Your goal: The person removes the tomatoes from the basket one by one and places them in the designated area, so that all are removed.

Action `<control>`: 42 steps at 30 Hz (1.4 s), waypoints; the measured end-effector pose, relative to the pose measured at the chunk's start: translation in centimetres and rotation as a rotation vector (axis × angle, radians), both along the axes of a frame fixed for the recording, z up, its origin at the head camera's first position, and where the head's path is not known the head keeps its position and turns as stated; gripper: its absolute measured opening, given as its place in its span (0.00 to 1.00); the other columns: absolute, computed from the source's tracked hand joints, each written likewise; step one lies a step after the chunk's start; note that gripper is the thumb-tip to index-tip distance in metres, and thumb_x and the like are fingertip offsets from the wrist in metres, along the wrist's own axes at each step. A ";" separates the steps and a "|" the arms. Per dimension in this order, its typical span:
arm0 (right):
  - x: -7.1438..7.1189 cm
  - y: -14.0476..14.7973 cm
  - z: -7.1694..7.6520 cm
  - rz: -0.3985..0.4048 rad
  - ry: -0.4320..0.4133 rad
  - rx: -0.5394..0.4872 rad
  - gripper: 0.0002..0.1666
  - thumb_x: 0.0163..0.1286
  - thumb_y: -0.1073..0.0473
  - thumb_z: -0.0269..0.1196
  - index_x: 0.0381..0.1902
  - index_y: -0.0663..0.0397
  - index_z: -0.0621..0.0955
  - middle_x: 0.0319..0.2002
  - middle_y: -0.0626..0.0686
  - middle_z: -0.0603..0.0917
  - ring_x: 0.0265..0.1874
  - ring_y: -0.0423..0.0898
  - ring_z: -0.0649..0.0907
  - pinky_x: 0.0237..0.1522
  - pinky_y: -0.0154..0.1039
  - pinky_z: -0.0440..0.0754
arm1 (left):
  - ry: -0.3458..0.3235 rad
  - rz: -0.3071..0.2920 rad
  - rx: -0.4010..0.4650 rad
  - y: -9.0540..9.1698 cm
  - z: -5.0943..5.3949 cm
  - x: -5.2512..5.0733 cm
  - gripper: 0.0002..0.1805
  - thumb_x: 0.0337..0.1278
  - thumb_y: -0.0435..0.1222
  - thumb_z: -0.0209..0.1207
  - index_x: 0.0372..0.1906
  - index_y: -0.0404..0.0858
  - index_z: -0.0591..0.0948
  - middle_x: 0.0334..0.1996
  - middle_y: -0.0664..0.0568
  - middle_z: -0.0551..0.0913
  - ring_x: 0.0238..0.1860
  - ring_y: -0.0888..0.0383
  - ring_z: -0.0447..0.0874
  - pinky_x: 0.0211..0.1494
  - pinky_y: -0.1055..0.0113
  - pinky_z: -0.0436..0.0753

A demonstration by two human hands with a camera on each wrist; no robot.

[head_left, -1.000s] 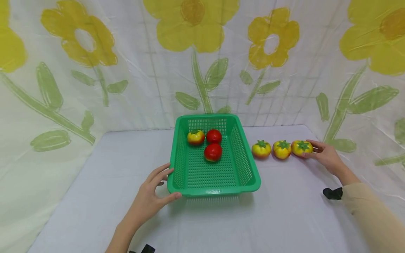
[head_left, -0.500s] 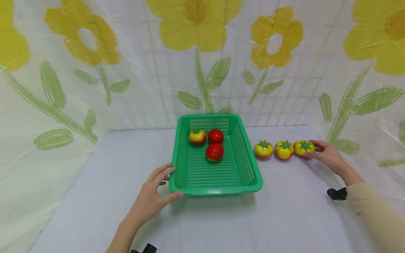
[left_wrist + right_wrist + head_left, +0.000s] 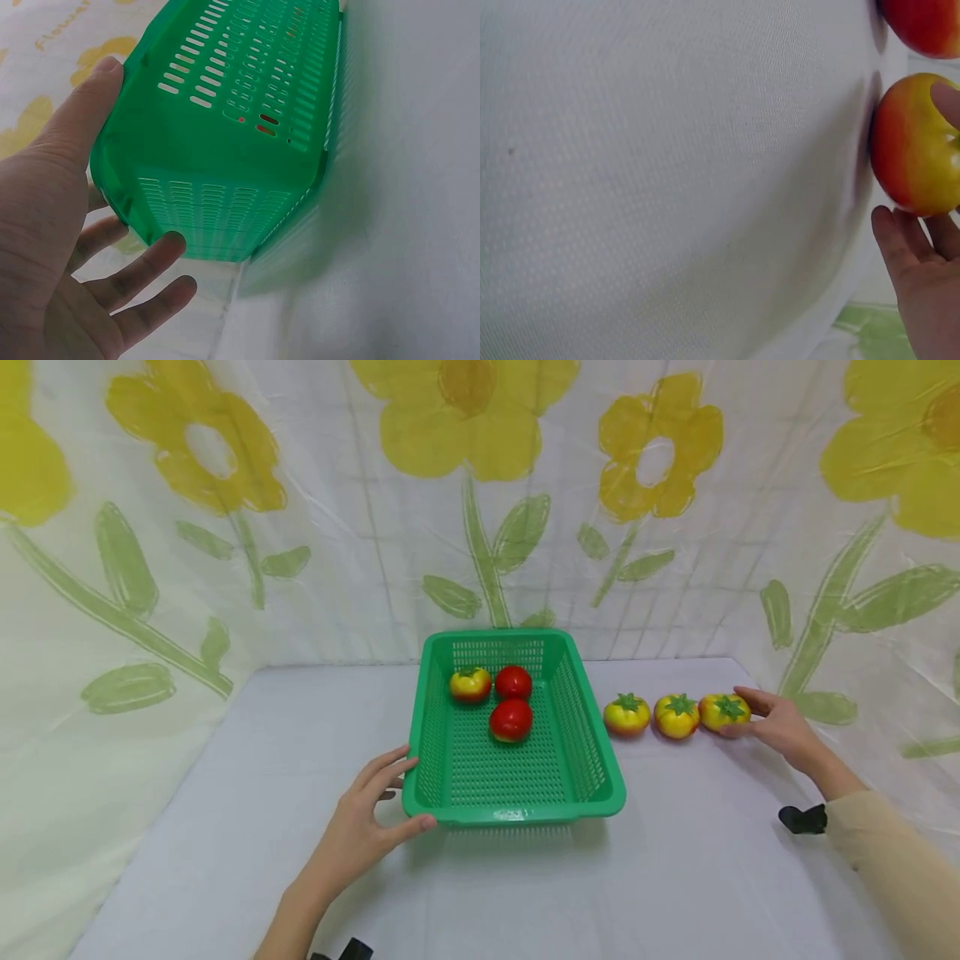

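A green plastic basket (image 3: 498, 816) sits mid-table with two red toy tomatoes (image 3: 511, 721) and one yellow-red toy tomato (image 3: 470, 686) inside. My left hand (image 3: 360, 822) holds its near left corner, thumb on the front rim and fingertips at the left rim. In the left wrist view, some fingers (image 3: 154, 262) stay spread beside the basket wall. To the right lies a row of yellow-red toy tomatoes with green leaf tops. My right hand (image 3: 783, 731) grips the rightmost toy tomato (image 3: 723, 712) between thumb and fingers; it still rests on the table.
Two more yellow-red toy tomatoes, one at the left (image 3: 627, 716) and one in the middle (image 3: 677, 717), lie between the basket and my right hand. A white cloth covers the table (image 3: 510, 902). A flower-patterned curtain (image 3: 337, 568) hangs behind and at both sides.
The whole scene has shifted slightly rightward in the head view. Both hands keep their places at the basket and the rightmost toy tomato.
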State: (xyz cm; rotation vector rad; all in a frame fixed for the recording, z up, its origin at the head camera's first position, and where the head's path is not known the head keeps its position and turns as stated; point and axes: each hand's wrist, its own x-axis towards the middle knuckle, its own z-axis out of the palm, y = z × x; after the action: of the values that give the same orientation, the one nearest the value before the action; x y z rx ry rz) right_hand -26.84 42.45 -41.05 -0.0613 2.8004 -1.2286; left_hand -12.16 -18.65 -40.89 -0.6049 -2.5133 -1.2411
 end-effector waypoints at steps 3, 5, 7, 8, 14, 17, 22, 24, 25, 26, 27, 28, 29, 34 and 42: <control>0.3 0.1 0.3 0.009 0.000 0.002 0.56 0.64 0.50 0.71 0.76 0.67 0.52 0.71 0.73 0.56 0.67 0.74 0.55 0.63 0.73 0.56 | -0.001 -0.005 0.003 0.1 -0.1 0.0 0.41 0.45 0.48 0.75 0.66 0.42 0.74 0.70 0.57 0.65 0.52 0.60 0.75 0.53 0.56 0.82; 0.4 0.0 0.5 0.014 -0.001 0.006 0.57 0.64 0.49 0.70 0.76 0.66 0.51 0.72 0.73 0.54 0.68 0.74 0.53 0.62 0.74 0.55 | 0.002 -0.006 0.008 0.1 0.0 0.0 0.40 0.45 0.48 0.75 0.66 0.41 0.75 0.70 0.57 0.65 0.52 0.60 0.76 0.53 0.55 0.82; 0.5 0.0 0.8 0.016 -0.003 0.014 0.58 0.64 0.47 0.70 0.77 0.64 0.49 0.73 0.72 0.52 0.68 0.74 0.52 0.61 0.75 0.55 | 0.002 -0.005 0.010 0.1 0.0 0.0 0.40 0.45 0.48 0.75 0.66 0.41 0.75 0.70 0.57 0.65 0.52 0.60 0.76 0.53 0.55 0.82; 0.5 0.0 1.0 0.014 -0.002 0.020 0.59 0.63 0.46 0.70 0.77 0.63 0.49 0.73 0.71 0.51 0.68 0.74 0.52 0.61 0.76 0.56 | 0.002 -0.003 0.010 0.1 0.1 0.0 0.40 0.45 0.48 0.75 0.65 0.41 0.75 0.70 0.57 0.65 0.52 0.60 0.76 0.53 0.55 0.82; 1.3 0.3 1.6 -0.002 0.010 0.032 0.61 0.64 0.42 0.69 0.78 0.60 0.47 0.74 0.71 0.50 0.67 0.76 0.53 0.58 0.77 0.57 | -0.004 -0.001 0.009 0.1 0.1 0.1 0.40 0.45 0.48 0.76 0.65 0.41 0.75 0.70 0.57 0.66 0.52 0.60 0.76 0.53 0.55 0.82; 1.8 0.4 1.9 -0.021 0.023 0.037 0.60 0.65 0.41 0.67 0.78 0.59 0.46 0.74 0.71 0.50 0.68 0.76 0.51 0.57 0.78 0.57 | -0.007 -0.003 0.008 0.1 0.1 0.2 0.40 0.45 0.49 0.75 0.65 0.41 0.75 0.70 0.56 0.65 0.52 0.60 0.76 0.53 0.55 0.82; 2.4 -0.1 2.5 -0.047 0.057 0.030 0.57 0.67 0.40 0.65 0.78 0.58 0.48 0.73 0.72 0.51 0.67 0.76 0.54 0.57 0.77 0.59 | -0.010 -0.002 0.011 0.1 0.1 0.2 0.40 0.45 0.49 0.75 0.66 0.41 0.75 0.70 0.57 0.65 0.52 0.60 0.76 0.53 0.55 0.82; 2.6 -0.5 2.7 -0.044 0.074 0.026 0.56 0.67 0.41 0.65 0.78 0.58 0.49 0.73 0.71 0.52 0.66 0.76 0.56 0.58 0.75 0.60 | -0.007 0.000 0.015 0.1 0.1 0.2 0.41 0.45 0.48 0.76 0.66 0.41 0.75 0.70 0.57 0.66 0.52 0.60 0.76 0.53 0.54 0.82; 2.7 -0.6 2.8 -0.043 0.081 0.026 0.55 0.67 0.41 0.65 0.78 0.58 0.50 0.73 0.71 0.52 0.66 0.76 0.57 0.58 0.75 0.61 | -0.006 0.001 0.017 0.1 0.1 0.2 0.41 0.45 0.48 0.76 0.66 0.41 0.75 0.69 0.57 0.66 0.52 0.60 0.76 0.53 0.54 0.82; 2.8 -0.8 2.9 -0.041 0.088 0.025 0.55 0.67 0.41 0.65 0.78 0.58 0.50 0.73 0.71 0.53 0.66 0.76 0.57 0.58 0.74 0.61 | -0.005 0.001 0.017 0.1 0.2 0.2 0.41 0.45 0.48 0.76 0.66 0.41 0.75 0.69 0.57 0.66 0.52 0.60 0.76 0.53 0.54 0.82; 2.9 -0.9 2.9 -0.038 0.095 0.026 0.55 0.67 0.41 0.65 0.78 0.58 0.50 0.73 0.71 0.53 0.66 0.75 0.58 0.58 0.74 0.62 | -0.003 0.001 0.018 0.1 0.2 0.2 0.41 0.45 0.48 0.76 0.66 0.41 0.75 0.69 0.57 0.66 0.52 0.60 0.76 0.53 0.54 0.82; 2.9 -1.0 3.0 -0.037 0.099 0.025 0.55 0.67 0.41 0.65 0.78 0.57 0.51 0.73 0.71 0.54 0.65 0.75 0.58 0.58 0.74 0.62 | -0.004 0.001 0.018 0.1 0.2 0.2 0.41 0.45 0.48 0.76 0.66 0.41 0.75 0.69 0.57 0.66 0.52 0.60 0.76 0.53 0.54 0.82; 3.0 -1.1 3.0 -0.036 0.102 0.020 0.54 0.67 0.41 0.65 0.78 0.58 0.51 0.73 0.71 0.54 0.66 0.75 0.59 0.58 0.73 0.62 | -0.005 0.001 0.018 0.1 0.1 0.2 0.41 0.45 0.48 0.75 0.66 0.41 0.75 0.69 0.57 0.66 0.52 0.60 0.76 0.52 0.54 0.82; 3.1 -1.5 3.1 -0.047 0.109 0.010 0.54 0.67 0.41 0.65 0.78 0.58 0.51 0.73 0.70 0.55 0.66 0.73 0.59 0.59 0.72 0.63 | -0.006 -0.001 0.009 0.1 0.0 0.1 0.40 0.45 0.49 0.75 0.66 0.42 0.75 0.70 0.58 0.65 0.52 0.60 0.75 0.52 0.56 0.83; 3.3 -2.3 3.4 -0.050 0.133 0.011 0.52 0.67 0.42 0.65 0.78 0.58 0.54 0.73 0.68 0.57 0.66 0.71 0.62 0.59 0.61 0.65 | -0.002 -0.002 0.012 0.0 0.1 0.2 0.40 0.45 0.49 0.75 0.66 0.42 0.75 0.70 0.58 0.65 0.52 0.60 0.76 0.52 0.55 0.83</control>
State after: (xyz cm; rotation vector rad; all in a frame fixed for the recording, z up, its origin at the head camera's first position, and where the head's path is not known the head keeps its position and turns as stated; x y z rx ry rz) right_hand -23.53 40.18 -37.69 -0.0758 2.9390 -1.2647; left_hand -12.00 -18.63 -40.84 -0.6029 -2.5058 -1.2575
